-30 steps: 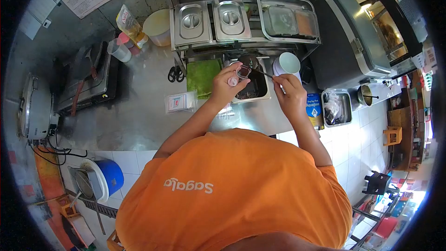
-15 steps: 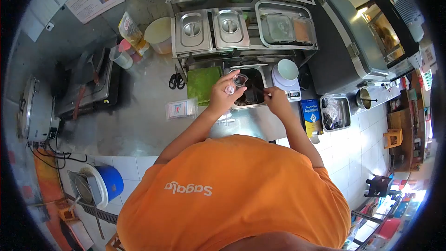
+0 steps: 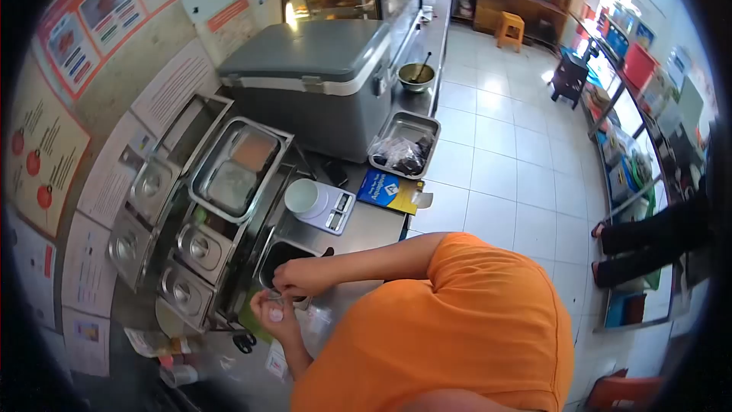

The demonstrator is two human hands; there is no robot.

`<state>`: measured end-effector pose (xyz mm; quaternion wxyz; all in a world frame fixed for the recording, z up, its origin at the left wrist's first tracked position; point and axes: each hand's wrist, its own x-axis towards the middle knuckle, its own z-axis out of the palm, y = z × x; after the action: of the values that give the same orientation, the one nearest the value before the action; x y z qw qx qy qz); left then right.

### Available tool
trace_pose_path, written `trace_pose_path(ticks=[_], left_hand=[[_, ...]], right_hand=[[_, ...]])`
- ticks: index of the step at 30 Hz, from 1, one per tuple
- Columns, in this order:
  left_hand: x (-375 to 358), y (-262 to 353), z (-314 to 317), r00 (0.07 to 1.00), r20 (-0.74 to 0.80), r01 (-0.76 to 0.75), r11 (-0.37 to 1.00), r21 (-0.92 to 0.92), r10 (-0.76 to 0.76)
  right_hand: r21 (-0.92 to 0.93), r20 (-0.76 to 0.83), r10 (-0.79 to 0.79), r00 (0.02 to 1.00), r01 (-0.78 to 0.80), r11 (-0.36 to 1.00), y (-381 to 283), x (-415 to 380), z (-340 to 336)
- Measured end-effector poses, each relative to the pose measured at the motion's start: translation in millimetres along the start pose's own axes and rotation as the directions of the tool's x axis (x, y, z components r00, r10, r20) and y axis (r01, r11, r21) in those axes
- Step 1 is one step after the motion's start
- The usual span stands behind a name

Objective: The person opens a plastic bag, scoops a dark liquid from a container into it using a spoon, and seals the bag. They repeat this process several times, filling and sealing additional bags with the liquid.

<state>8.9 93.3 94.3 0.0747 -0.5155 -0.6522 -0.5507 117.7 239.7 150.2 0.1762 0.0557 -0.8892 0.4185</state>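
My left hand (image 3: 280, 324) is closed around a small clear cup (image 3: 273, 297), and a small whitish round piece (image 3: 275, 313) shows between its fingers. Right above the cup, my right hand (image 3: 302, 277) has its fingers pressed together at the rim; what they grip is too small to tell. Both hands are over the near end of a metal pan (image 3: 279, 256) with dark contents. A dark handle (image 3: 329, 252) sticks out at the pan's right edge. Past the pan stands a white kitchen scale (image 3: 336, 214) with a pale bowl (image 3: 303, 197) on top.
A blue and yellow box (image 3: 381, 189) and a tray (image 3: 428, 154) with plastic bags lie beyond the scale. Lidded steel pans (image 3: 204, 248) stand on a rack at left. Behind is a grey cooler (image 3: 305, 107). Another person (image 3: 648, 233) in dark trousers is at right.
The view has swung to the right, showing more floor and the other person. My right hand has come from the pan to the cup in my left hand.
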Motion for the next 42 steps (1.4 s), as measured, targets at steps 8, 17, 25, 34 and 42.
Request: trace_pose_path(ticks=[8, 17, 25, 34, 42], left_hand=[[1.9, 16.6, -7.6, 0.735, 0.151, 0.500, 0.379, -0.779, -0.661], [2.4, 19.7, -10.1, 0.792, 0.065, 0.473, 0.543, -0.694, -0.607], [1.6, 22.0, -12.8, 0.821, 0.078, 0.472, 0.597, -0.649, -0.565], [6.1, 42.4, -20.4, 0.791, 0.131, 0.494, 0.498, -0.713, -0.598], [3.9, 36.1, -29.0, 0.771, 0.117, 0.479, 0.448, -0.755, -0.626]], right_hand=[[0.112, -0.177, -0.033, 0.984, 0.053, 0.992, -7.8, -10.0, -2.9], [0.376, -0.272, 0.092, 0.958, 0.018, 0.926, -18.1, -9.2, 9.9], [0.435, -0.249, 0.137, 0.959, -0.016, 0.900, -16.2, -4.3, 14.3], [0.476, -0.262, 0.126, 0.957, 0.015, 0.879, -18.1, -10.9, 8.5], [0.488, -0.258, 0.202, 0.945, -0.053, 0.871, -19.6, -18.7, 1.4]])
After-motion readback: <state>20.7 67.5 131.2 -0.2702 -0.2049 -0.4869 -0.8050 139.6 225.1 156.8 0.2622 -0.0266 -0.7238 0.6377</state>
